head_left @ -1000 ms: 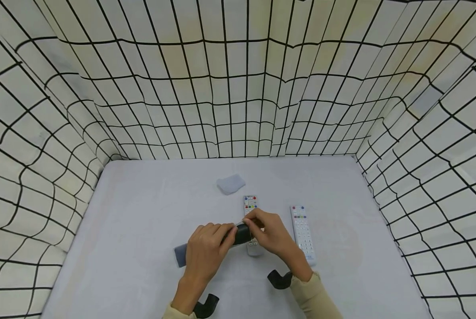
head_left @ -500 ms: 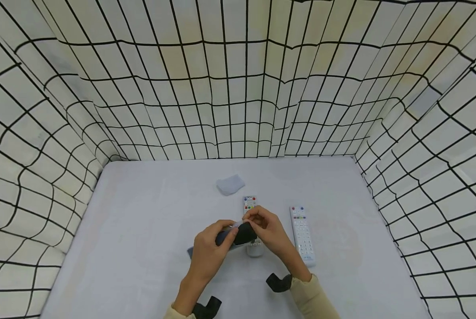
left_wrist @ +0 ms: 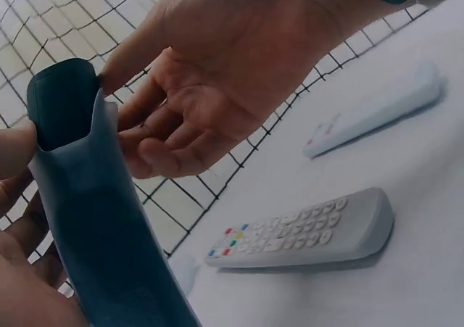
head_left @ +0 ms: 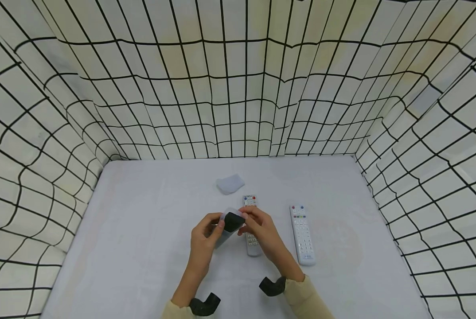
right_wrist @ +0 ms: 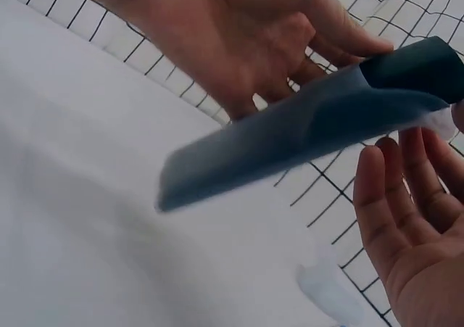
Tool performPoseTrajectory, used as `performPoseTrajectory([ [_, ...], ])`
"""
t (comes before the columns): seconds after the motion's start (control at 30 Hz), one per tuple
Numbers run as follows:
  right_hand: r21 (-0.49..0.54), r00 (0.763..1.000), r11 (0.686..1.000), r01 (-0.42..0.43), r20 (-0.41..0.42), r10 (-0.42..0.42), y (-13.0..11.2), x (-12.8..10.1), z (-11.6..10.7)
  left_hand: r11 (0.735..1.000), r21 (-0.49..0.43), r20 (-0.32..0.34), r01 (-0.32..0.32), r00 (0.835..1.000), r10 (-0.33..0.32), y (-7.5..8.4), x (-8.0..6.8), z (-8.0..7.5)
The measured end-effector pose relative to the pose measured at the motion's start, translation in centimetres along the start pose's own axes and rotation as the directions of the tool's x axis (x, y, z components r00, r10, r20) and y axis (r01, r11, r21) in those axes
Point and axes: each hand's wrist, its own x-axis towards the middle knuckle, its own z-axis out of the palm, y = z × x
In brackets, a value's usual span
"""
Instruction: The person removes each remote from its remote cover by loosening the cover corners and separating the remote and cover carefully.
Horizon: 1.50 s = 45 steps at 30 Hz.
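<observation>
A smooth black remote-shaped thing (head_left: 233, 222) lies inside a translucent sleeve (left_wrist: 109, 218), its rounded end sticking out of the opening. My left hand (head_left: 202, 241) grips the sleeved thing by its sides, thumb near the opening. At that open end my right hand (head_left: 262, 226) pinches the sleeve's edge between thumb and index finger; its other fingers are loosely bent, as the right wrist view shows. The sleeve's far end (right_wrist: 174, 185) hangs tilted downward, above the table. Any buttons on the black thing are out of sight.
On the white table (head_left: 134, 221) a grey-white remote control (head_left: 254, 248) lies below my right hand. Another white remote (head_left: 303, 235) lies further right. A crumpled pale translucent piece (head_left: 231, 184) rests beyond the hands. Black-gridded netting (head_left: 230, 88) surrounds the table's back and sides.
My left hand has turned the sleeved thing so that its open end faces up towards the head camera. Both hands have shifted slightly left, the right still at the sleeve's edge.
</observation>
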Motion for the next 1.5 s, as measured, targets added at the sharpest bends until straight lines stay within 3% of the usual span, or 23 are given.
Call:
performPoseTrajectory([
  [0.2,0.053,0.998,0.998,-0.045,-0.048,0.047,0.8,1.1,1.1,0.978,-0.199,-0.036,0.068,0.996,-0.077,-1.4,0.6,-0.2],
  [0.47,0.050,0.995,0.999,-0.021,-0.096,0.026,1.4,2.6,2.3,0.915,-0.400,-0.034,0.054,0.997,-0.073,-2.6,1.8,-0.8],
  [0.63,0.046,0.996,0.999,-0.018,-0.088,0.022,1.4,3.2,3.0,0.898,-0.438,-0.051,0.030,0.997,-0.058,-2.6,2.5,-1.2],
  [0.8,0.070,0.995,0.997,-0.039,-0.084,0.044,1.3,3.4,3.4,0.908,-0.418,-0.075,0.019,0.996,-0.056,-2.6,3.1,-1.8],
  [1.03,0.098,0.990,0.993,-0.065,-0.117,0.076,1.6,3.6,3.8,0.962,-0.272,-0.143,0.039,0.986,-0.081,-2.5,3.6,-2.7],
  [1.2,-0.003,0.987,1.000,-0.025,-0.158,0.024,1.6,3.8,4.2,0.999,-0.034,-0.227,0.014,0.974,-0.021,-2.4,3.8,-2.8],
  [1.33,-0.074,0.982,0.997,0.009,-0.190,-0.023,1.8,4.1,4.4,0.981,0.188,-0.271,-0.050,0.957,0.101,-2.3,3.8,-2.7],
  [1.5,-0.107,0.976,0.994,0.022,-0.213,-0.044,2.1,4.3,4.6,0.948,0.309,-0.286,-0.072,0.944,0.165,-2.4,3.8,-2.6],
])
